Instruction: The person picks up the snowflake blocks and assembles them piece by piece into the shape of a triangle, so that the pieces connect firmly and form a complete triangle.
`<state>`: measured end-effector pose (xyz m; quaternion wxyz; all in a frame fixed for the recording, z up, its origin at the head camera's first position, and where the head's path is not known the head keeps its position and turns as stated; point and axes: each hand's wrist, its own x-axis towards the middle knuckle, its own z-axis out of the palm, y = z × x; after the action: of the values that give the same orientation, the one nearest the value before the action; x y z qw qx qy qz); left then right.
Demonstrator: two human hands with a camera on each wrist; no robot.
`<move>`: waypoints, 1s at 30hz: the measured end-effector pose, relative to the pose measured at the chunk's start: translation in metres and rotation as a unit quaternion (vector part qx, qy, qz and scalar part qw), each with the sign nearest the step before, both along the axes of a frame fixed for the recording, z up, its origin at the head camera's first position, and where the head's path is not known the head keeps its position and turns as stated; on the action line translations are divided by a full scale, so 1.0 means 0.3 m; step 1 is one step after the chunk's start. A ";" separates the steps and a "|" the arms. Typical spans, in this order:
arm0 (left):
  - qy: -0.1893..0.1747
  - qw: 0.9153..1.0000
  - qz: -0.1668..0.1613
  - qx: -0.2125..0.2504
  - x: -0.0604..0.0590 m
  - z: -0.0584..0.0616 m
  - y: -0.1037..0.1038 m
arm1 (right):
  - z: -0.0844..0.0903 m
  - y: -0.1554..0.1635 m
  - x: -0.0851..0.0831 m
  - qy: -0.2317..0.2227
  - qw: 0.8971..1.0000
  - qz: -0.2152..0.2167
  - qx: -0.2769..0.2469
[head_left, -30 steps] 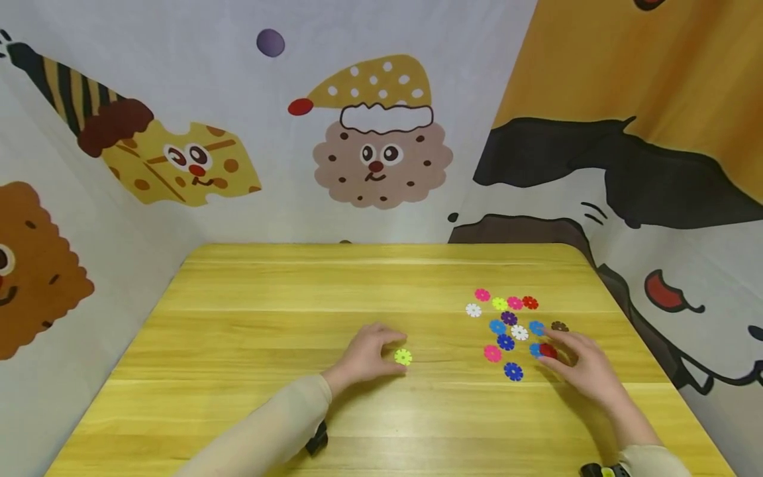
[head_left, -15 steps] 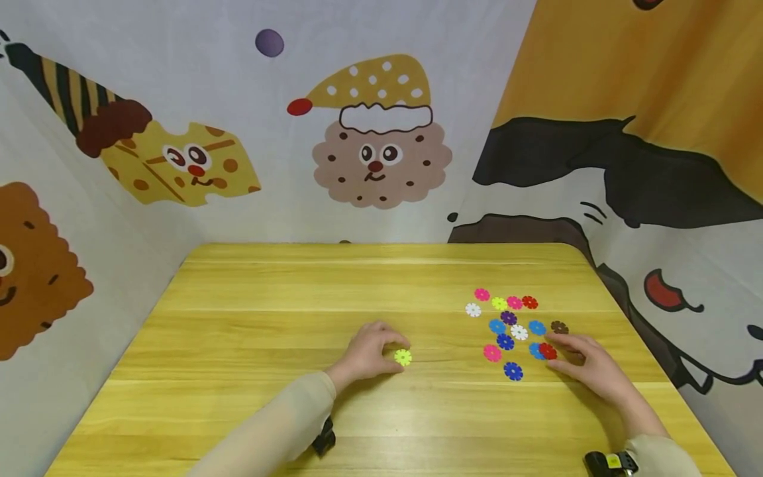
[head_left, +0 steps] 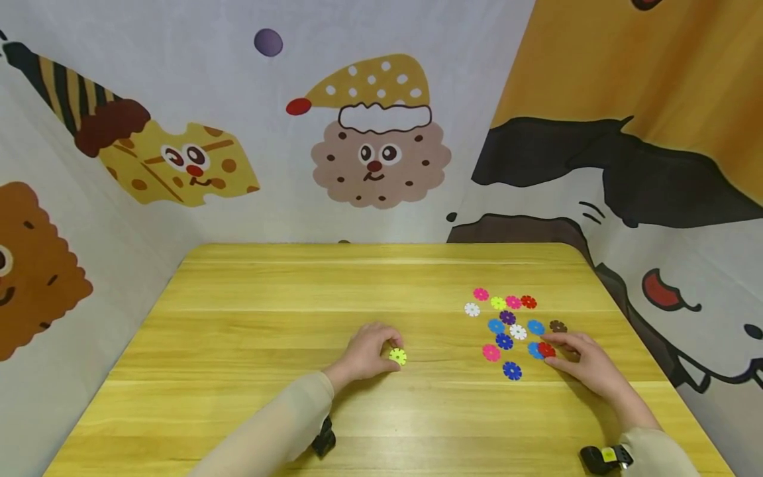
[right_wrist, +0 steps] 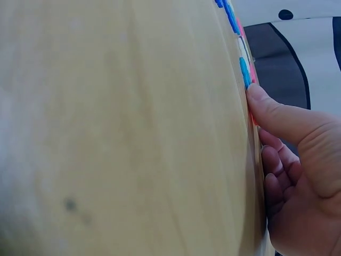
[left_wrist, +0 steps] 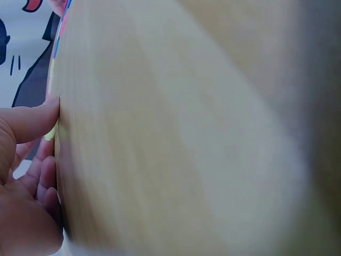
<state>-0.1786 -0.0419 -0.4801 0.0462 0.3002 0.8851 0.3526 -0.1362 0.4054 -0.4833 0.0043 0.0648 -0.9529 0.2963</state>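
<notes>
On the yellow wooden table (head_left: 268,311), my left hand (head_left: 389,353) pinches a yellow-green flower-shaped disc (head_left: 398,356) that lies flat near the middle. In the left wrist view the thumb (left_wrist: 32,121) presses on the tabletop beside a sliver of that disc (left_wrist: 51,133). To the right, my right hand (head_left: 551,349) pinches a red disc (head_left: 546,349) at the near right edge of a cluster of coloured discs (head_left: 507,318). The right wrist view shows the thumb (right_wrist: 279,118) on the table by the red disc (right_wrist: 252,118), with blue discs (right_wrist: 244,72) just beyond.
The cluster holds several flat discs: pink, white, blue, purple, red and a brown one (head_left: 558,326) at its right. A cartoon-printed cloth (head_left: 381,152) walls the table on three sides. Both sleeves (head_left: 280,424) cross the near table edge.
My left hand has slid the yellow-green disc slightly left. My right hand has drawn back a little, so that only its fingertips stay on the red disc.
</notes>
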 end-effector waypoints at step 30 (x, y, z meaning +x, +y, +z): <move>-0.109 0.989 0.023 0.102 -0.006 -0.005 -0.017 | 0.010 -0.021 0.006 0.026 0.996 -0.058 -0.069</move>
<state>-0.1805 -0.0469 -0.4817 0.1036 0.2429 0.8409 0.4725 -0.1344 0.3991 -0.4803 0.0507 0.0164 -0.9320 0.3584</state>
